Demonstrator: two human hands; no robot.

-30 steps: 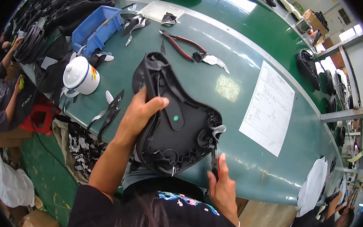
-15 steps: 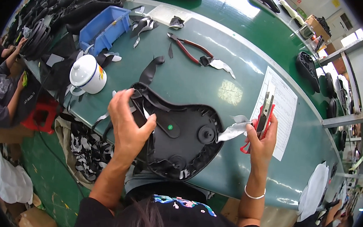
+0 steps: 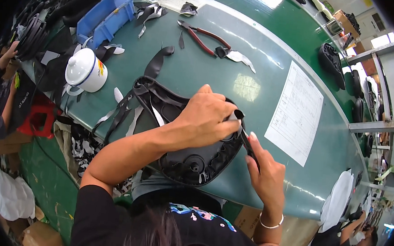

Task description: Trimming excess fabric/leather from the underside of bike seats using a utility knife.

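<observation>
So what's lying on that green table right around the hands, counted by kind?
Black saddle shell: 1
Red-handled pliers: 1
White lidded mug: 1
Blue bin: 1
Paper sheet: 1
Total: 5

green workbench (image 3: 276,60), long and curved. on it: black moulded seat shell (image 3: 190,155) at the near edge, white lidded mug (image 3: 86,70) to its left, blue bin (image 3: 104,16) further back, red-handled pliers (image 3: 203,38) mid-table, white paper sheet (image 3: 297,112) to the right, loose black and white trim scraps (image 3: 150,13).
</observation>
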